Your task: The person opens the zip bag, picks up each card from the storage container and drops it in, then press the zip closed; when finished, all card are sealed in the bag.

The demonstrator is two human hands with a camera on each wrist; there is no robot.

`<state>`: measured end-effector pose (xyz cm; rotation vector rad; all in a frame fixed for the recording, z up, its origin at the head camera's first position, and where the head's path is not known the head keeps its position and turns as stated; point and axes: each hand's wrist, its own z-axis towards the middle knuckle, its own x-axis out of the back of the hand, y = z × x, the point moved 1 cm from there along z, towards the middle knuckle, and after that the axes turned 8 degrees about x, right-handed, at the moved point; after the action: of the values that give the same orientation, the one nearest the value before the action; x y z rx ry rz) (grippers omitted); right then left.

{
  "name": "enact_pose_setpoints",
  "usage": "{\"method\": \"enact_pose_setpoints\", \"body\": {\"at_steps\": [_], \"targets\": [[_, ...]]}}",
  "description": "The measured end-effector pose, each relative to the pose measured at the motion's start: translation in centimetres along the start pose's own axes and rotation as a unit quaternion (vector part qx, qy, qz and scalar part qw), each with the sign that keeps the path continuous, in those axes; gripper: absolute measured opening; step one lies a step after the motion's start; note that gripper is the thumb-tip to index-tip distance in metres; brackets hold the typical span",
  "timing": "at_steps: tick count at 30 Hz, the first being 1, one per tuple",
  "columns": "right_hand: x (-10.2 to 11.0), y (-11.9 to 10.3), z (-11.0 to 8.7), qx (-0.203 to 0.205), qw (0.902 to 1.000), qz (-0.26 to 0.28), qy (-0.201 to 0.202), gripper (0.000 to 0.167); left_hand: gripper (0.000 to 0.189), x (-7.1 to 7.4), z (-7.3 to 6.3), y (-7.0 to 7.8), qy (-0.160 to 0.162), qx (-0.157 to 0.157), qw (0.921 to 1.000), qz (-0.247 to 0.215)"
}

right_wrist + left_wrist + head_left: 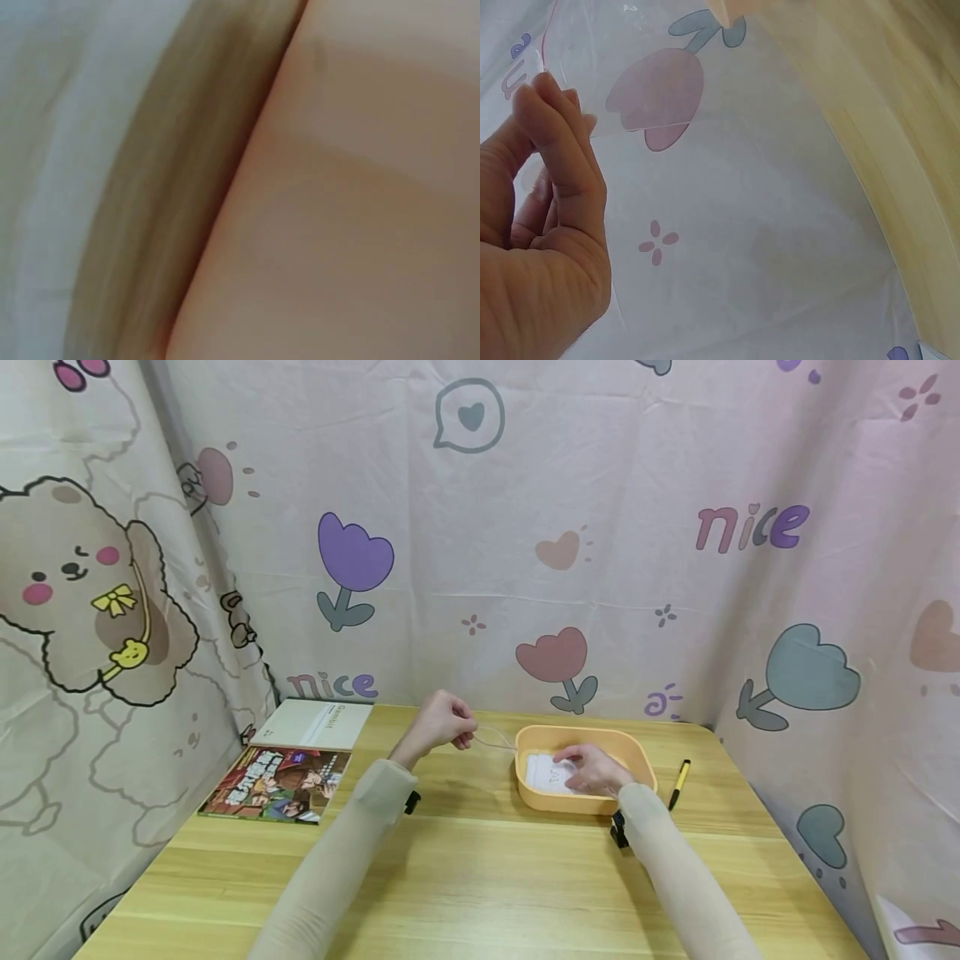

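Observation:
My left hand [442, 722] is raised over the table, left of the orange basket [585, 804]. Between thumb and fingertips it pinches the edge of a clear plastic bag [649, 105] with a thin red line along it. That bag stretches from the hand to the basket's left rim. Inside the basket, my right hand [596, 771] reaches over a white printed stack [546, 774], fingers bent down onto its right part. Whether they grip the stack I cannot tell. The right wrist view holds only the blurred basket wall [337, 247]; the hand is outside that picture.
A yellow and black marker [680, 783] lies on the wooden table [480, 877], right of the basket. At the back left are a pale book [315, 724] and, in front of it, a colourful comic-style book [277, 783]. A printed curtain [450, 527] hangs behind the table.

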<state>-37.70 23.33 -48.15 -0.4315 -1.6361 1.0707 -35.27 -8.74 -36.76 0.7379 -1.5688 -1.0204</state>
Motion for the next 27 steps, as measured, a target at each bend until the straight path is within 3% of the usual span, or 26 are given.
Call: {"method": "enact_pose_setpoints", "body": {"at_steps": [9,14,18,24,27], "targets": [[-0.5,-0.1,-0.1,-0.002,0.9997,-0.021,0.012,0.056,0.01,0.0,-0.1,-0.1,0.0,-0.001,1.0,-0.002],[-0.9,-0.5,0.4,0.026,0.9979,-0.05,0.031,0.056,0.011,0.4,-0.3,-0.7,0.005,0.005,1.0,-0.007],[-0.5,-0.7,0.4,0.035,0.9975,-0.028,0.054,0.051,0.01,0.5,-0.4,-0.7,0.008,0.013,0.9998,-0.008],[0.9,-1.0,-0.3,0.074,0.9934,-0.054,0.069,0.037,0.009,0.2,0.0,-0.2,0.0,0.013,0.9999,-0.011],[1.3,-1.3,-0.4,0.073,0.9933,-0.047,0.075,0.032,0.01,0.2,0.0,0.0,-0.001,0.013,0.9999,-0.011]]}}
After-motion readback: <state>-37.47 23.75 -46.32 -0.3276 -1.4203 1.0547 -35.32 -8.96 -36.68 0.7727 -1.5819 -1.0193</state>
